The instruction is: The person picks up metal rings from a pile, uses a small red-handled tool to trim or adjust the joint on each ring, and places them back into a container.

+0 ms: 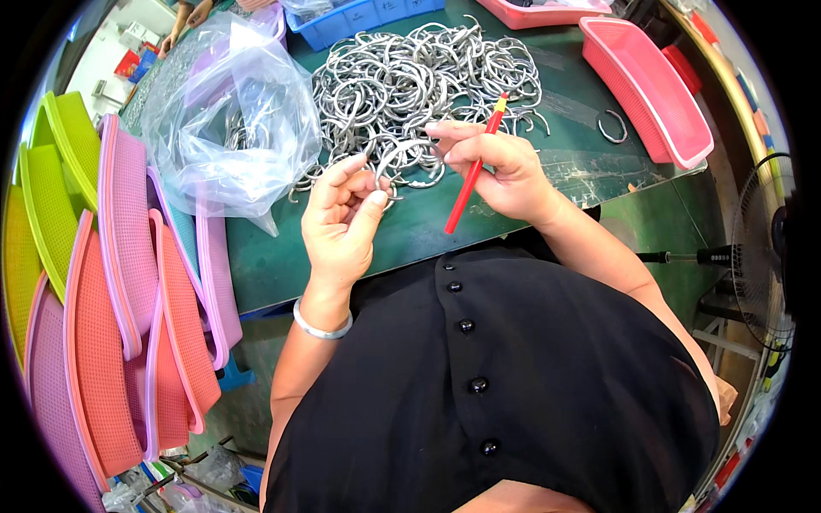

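My left hand [340, 224] pinches a curved, open metal ring [400, 147] between thumb and fingers, just above the near side of the pile. In my right hand [506, 171] is a slim red pen [464, 195] with a yellow band near its upper end, slanting up to the right. The fingertips of that hand reach the right end of the ring; whether they grip it too, I cannot tell. Behind both hands lies a big heap of similar grey metal rings [385, 77] on the green table [291, 265].
A clear plastic bag [244, 128] with rings inside stands left of the heap. Stacked coloured baskets [111, 299] crowd the left side. A pink basket [654, 94] sits at the right, near a single ring [612, 126]. A blue crate [368, 15] is behind; a fan [761, 248] stands far right.
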A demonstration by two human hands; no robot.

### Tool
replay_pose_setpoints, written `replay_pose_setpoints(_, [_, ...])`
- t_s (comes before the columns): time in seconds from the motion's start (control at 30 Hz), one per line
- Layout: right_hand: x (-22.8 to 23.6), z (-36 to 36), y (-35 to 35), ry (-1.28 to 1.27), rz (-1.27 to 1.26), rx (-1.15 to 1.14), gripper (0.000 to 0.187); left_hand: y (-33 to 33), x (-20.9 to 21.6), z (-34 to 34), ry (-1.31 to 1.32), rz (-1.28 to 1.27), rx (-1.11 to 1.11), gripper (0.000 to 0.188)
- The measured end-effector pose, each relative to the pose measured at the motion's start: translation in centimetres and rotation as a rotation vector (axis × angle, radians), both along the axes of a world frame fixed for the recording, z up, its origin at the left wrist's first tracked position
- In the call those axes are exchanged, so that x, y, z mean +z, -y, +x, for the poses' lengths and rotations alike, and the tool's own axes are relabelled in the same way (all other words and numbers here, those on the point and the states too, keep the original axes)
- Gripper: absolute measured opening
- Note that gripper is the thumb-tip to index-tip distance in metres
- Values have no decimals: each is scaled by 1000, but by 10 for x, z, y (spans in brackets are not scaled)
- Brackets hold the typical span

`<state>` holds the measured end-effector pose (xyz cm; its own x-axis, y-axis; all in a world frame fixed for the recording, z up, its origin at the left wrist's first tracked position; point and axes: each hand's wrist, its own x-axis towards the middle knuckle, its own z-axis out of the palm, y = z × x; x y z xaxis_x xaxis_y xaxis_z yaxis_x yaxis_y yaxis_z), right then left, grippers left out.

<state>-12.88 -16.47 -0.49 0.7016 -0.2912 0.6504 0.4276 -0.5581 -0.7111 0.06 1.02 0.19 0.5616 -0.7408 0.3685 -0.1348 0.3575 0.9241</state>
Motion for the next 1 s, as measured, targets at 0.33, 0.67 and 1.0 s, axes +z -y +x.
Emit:
replay_pose_setpoints(0.33, [1, -7, 14, -113, 74, -233, 18, -11, 81, 83, 481, -294, 736, 30])
replay_pose_setpoints(0.67, [2, 22, 16, -78, -677, -215, 18, -9, 42, 61, 1151, 78, 704, 14])
replay_pose_setpoints(1.0, [-3, 43, 8, -271, -923, -114, 5, -11, -17, 21, 794, 356, 374, 13])
